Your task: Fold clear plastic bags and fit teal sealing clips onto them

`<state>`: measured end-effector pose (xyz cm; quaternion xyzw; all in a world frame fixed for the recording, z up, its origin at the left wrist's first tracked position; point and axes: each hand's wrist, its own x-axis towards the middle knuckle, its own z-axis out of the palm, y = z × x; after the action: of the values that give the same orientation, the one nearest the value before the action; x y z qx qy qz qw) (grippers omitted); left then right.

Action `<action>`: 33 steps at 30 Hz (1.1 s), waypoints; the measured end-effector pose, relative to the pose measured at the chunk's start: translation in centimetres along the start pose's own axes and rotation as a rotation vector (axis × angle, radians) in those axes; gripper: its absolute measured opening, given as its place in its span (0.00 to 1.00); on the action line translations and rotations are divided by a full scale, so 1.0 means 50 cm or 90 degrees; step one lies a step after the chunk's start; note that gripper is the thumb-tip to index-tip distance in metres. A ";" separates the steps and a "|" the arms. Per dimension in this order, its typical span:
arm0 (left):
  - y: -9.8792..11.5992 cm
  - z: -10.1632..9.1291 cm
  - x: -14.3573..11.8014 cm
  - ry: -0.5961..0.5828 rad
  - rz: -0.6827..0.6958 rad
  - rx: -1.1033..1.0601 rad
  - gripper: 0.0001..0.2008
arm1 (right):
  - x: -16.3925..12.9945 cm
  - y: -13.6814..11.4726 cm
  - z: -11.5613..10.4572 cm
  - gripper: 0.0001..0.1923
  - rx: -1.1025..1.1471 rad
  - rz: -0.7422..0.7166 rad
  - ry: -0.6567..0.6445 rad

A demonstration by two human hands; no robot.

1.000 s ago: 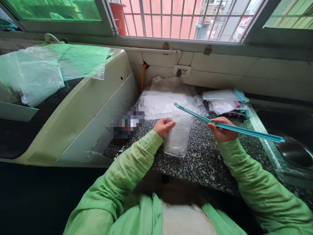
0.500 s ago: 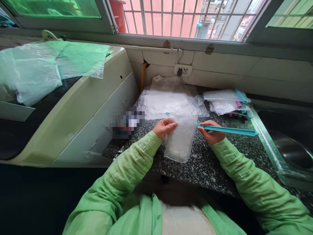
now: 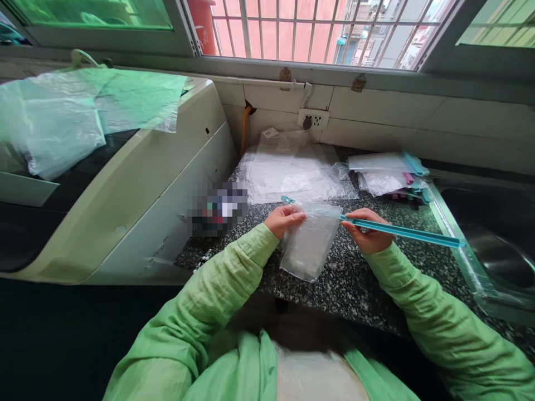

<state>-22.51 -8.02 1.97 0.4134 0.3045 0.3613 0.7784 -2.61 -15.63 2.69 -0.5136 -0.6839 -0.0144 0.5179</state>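
My left hand (image 3: 285, 221) pinches a clear plastic bag (image 3: 307, 250) near its upper left corner, fingers closed. The bag hangs over the counter, and a small teal end piece (image 3: 287, 199) pokes out past that corner. A pale teal band runs along the bag's top edge. In my right hand (image 3: 369, 231) is a long teal bag sealing clip (image 3: 412, 231), gripped close to its left end. That end meets the bag's upper right corner; the rest stretches right, towards the sink. Whether the clip is partly around the bag's edge I cannot tell.
Several clear plastic bags (image 3: 288, 170) lie flat at the back of the speckled counter (image 3: 351, 278). Bags with teal and pink clips (image 3: 384, 170) are piled beside the metal sink (image 3: 497, 256). A pixelated patch covers something left. A washing machine (image 3: 167, 184) borders the counter.
My right hand has moved slightly right with the sealing clip, which now reaches over the sink's rim. The bag tilts more, and the teal end piece by my left hand shows more.
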 end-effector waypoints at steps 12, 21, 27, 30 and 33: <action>-0.012 -0.007 0.012 0.008 -0.035 -0.041 0.16 | 0.001 -0.008 -0.003 0.05 -0.004 -0.018 -0.003; -0.020 -0.014 0.021 0.048 0.005 -0.060 0.17 | -0.004 -0.004 -0.001 0.04 0.015 -0.049 -0.010; -0.014 -0.007 0.018 0.071 -0.002 -0.054 0.17 | -0.007 -0.004 0.002 0.04 0.029 -0.024 -0.022; -0.010 -0.004 0.014 0.080 -0.023 -0.048 0.20 | -0.009 -0.001 0.004 0.04 0.031 -0.024 -0.028; -0.008 -0.003 0.012 0.093 -0.028 -0.042 0.20 | -0.012 0.005 0.007 0.05 0.014 -0.040 -0.039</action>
<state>-22.18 -7.63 1.46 0.3533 0.3576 0.3833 0.7748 -2.72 -15.75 1.97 -0.4861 -0.7154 -0.0073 0.5019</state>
